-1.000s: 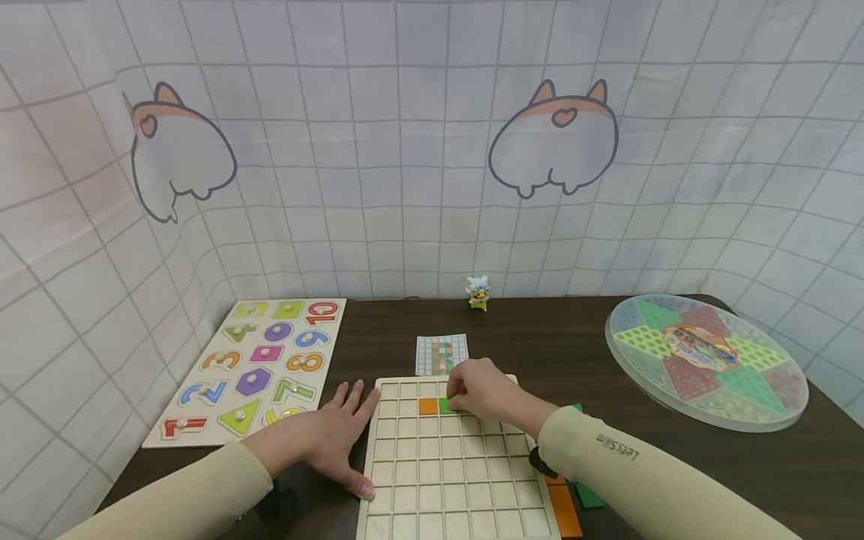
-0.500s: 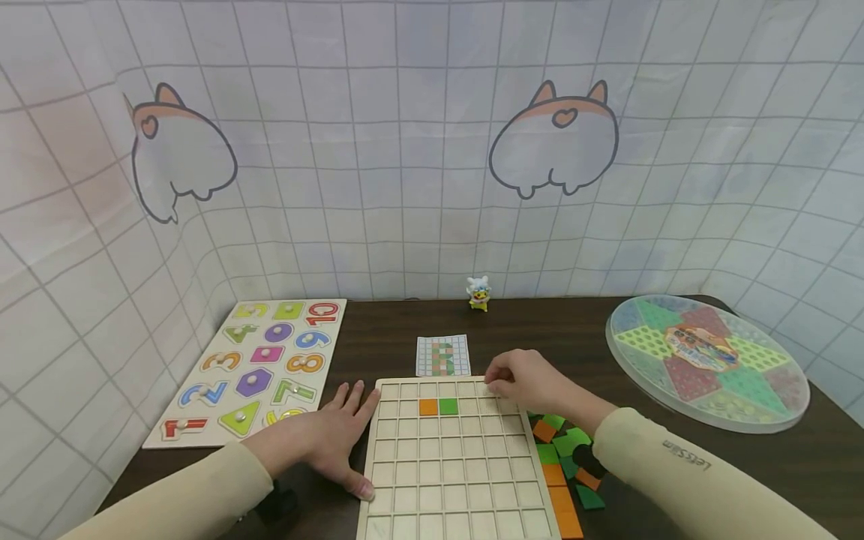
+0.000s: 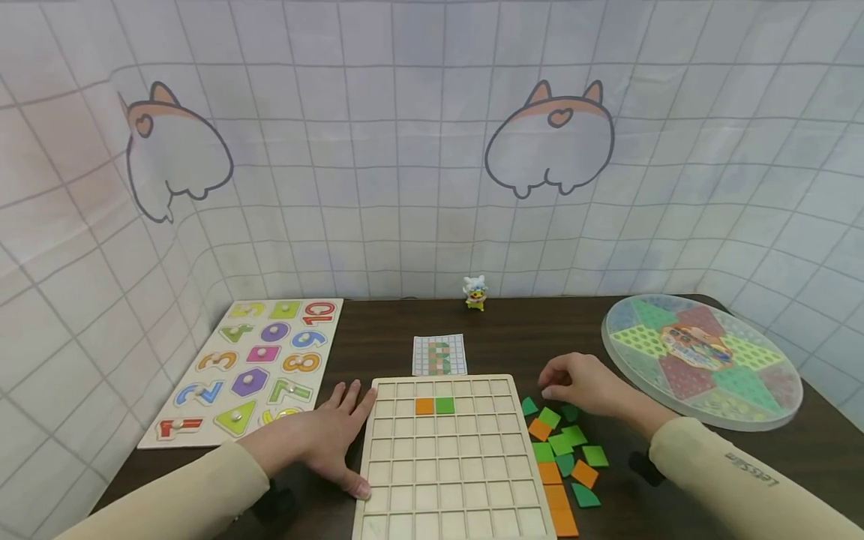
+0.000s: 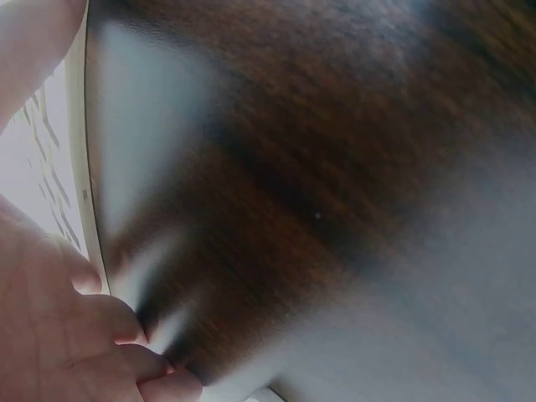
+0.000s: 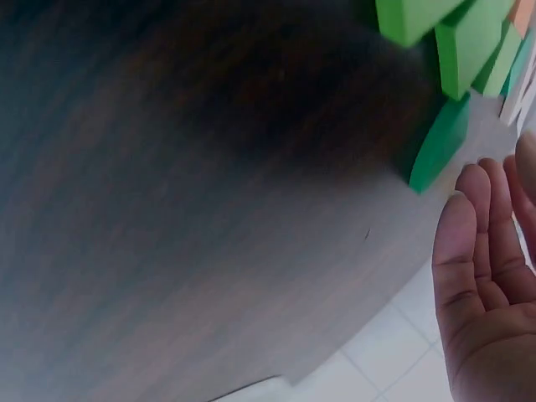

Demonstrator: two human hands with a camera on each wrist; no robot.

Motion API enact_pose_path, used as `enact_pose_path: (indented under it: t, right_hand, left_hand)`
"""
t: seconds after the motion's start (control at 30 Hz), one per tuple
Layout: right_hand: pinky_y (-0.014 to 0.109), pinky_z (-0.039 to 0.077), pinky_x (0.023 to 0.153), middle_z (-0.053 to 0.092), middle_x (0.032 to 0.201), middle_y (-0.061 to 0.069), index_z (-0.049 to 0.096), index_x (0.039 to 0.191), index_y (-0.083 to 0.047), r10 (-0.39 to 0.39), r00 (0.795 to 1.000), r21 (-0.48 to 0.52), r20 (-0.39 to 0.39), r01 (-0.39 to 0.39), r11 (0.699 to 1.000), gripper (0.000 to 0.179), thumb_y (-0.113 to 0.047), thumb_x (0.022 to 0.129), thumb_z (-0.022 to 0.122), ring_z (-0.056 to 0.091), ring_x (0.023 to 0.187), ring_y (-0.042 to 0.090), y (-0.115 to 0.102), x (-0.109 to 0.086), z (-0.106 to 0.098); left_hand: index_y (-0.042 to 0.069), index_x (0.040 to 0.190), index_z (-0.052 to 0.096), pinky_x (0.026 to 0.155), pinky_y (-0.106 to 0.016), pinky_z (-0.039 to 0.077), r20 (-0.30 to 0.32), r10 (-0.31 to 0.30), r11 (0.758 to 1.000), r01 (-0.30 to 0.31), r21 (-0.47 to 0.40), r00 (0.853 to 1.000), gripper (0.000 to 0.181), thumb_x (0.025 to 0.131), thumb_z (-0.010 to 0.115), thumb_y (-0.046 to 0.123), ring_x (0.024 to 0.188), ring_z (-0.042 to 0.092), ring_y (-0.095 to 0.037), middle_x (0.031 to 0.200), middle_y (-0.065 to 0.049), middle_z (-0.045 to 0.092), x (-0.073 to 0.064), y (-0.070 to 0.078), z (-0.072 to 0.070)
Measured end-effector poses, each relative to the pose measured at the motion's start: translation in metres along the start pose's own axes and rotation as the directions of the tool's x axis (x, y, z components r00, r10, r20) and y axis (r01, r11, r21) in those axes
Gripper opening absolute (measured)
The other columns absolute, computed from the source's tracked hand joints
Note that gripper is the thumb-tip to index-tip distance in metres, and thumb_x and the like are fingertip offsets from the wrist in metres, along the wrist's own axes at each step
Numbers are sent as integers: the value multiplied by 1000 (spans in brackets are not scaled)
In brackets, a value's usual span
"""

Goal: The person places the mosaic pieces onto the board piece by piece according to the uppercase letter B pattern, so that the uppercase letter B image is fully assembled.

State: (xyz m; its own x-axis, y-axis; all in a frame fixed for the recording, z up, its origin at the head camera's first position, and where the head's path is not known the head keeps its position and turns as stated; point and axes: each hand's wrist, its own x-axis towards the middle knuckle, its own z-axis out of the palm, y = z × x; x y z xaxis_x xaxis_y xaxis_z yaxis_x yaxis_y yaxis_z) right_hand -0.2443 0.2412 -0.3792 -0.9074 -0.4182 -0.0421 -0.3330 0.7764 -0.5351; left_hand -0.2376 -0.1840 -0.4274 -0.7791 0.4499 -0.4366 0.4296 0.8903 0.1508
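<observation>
My left hand (image 3: pixel 331 435) lies with fingers spread at the left edge of a wooden grid board (image 3: pixel 433 471), its thumb on the rim. In the left wrist view, my left hand (image 4: pixel 59 327) shows beside the board's edge. Side by side in the board's second row sit an orange square tile (image 3: pixel 424 406) and a green square tile (image 3: pixel 445 406). My right hand (image 3: pixel 582 384) is over the far end of the loose tiles right of the board. Nothing shows between its relaxed fingers (image 5: pixel 456 234). Nearest them in the right wrist view is a dark green tile (image 5: pixel 440 144).
Loose tiles include a green quarter-round (image 3: pixel 585 495) and orange pieces (image 3: pixel 557 501) along the board's right side. A pattern card (image 3: pixel 421 365) lies behind the board. A number puzzle (image 3: pixel 259 395) is left, a round game board (image 3: pixel 702 364) right, a small figurine (image 3: pixel 475 294) at the back.
My right hand has let go of the green tile, which now sits in the grid, and has moved right to the loose tiles. My left hand has stayed in place.
</observation>
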Motion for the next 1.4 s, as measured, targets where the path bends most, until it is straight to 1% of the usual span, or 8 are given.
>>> enact_pose_path:
  t: [0.2,0.33,0.63,0.83,0.97,1.1,1.27,1.4]
  right_hand:
    - [26,54,71,72,93,-4,75,103,-11,-61,995,40,74,58,998,12,-12,91,77,64,82,9,-4,7,11]
    - [25,54,70,71,90,-5,75,104,-10,-54,993,34,107,51,998,15,-11,90,79,63,79,8,-7,9,14]
    - [25,48,63,62,87,-3,70,95,-12,-38,994,-118,105,51,992,6,-14,93,76,54,71,8,-13,7,11]
    - [24,48,61,62,83,-3,67,91,-12,-5,996,-154,88,19,988,11,-15,91,77,53,68,9,-14,7,14]
    - [26,51,63,64,86,-2,69,93,-11,7,997,-172,75,6,985,11,-15,90,79,56,70,9,-15,8,14]
    - [27,53,66,66,91,0,72,97,-9,12,997,-157,71,-1,988,13,-15,89,80,59,75,10,-15,9,14]
    - [26,50,63,66,84,-3,69,89,-11,9,998,-71,64,-5,997,11,-13,88,80,58,71,10,-13,8,14]
    - [27,48,62,66,78,-4,67,84,-12,15,1000,-12,4,-15,1000,13,-12,88,80,56,68,11,-15,9,11]
  left_hand:
    - [17,166,3,123,-64,21,0,4,1000,-4,-4,1000,157,48,62,101,157,-1,-49,172,-22,-1,0,-2,1]
    - [16,166,3,123,-63,21,-1,3,1000,-3,-5,1000,157,48,63,101,157,0,-49,172,-22,0,1,-2,1]
    - [16,166,3,123,-63,21,-4,0,1000,0,-2,1000,157,48,63,101,157,-1,-48,172,-22,-1,0,0,0]
    - [16,166,3,123,-64,20,-6,6,1000,-6,-7,1000,157,48,63,101,157,-1,-48,172,-22,-1,0,-1,1]
    - [16,166,3,123,-64,20,-13,12,1000,-12,-5,1000,157,48,62,101,157,-2,-48,172,-22,0,1,-2,2]
    - [16,166,3,123,-64,21,-20,16,1000,-16,-5,1000,157,48,62,101,157,-2,-49,172,-23,0,0,-2,3]
    - [16,166,3,123,-64,21,-22,16,1000,-16,-10,1000,157,48,62,101,157,-2,-48,172,-22,-1,0,-2,3]
    - [17,166,3,123,-64,21,-19,11,1000,-11,-9,1000,157,48,62,101,157,-2,-48,172,-22,0,0,-2,3]
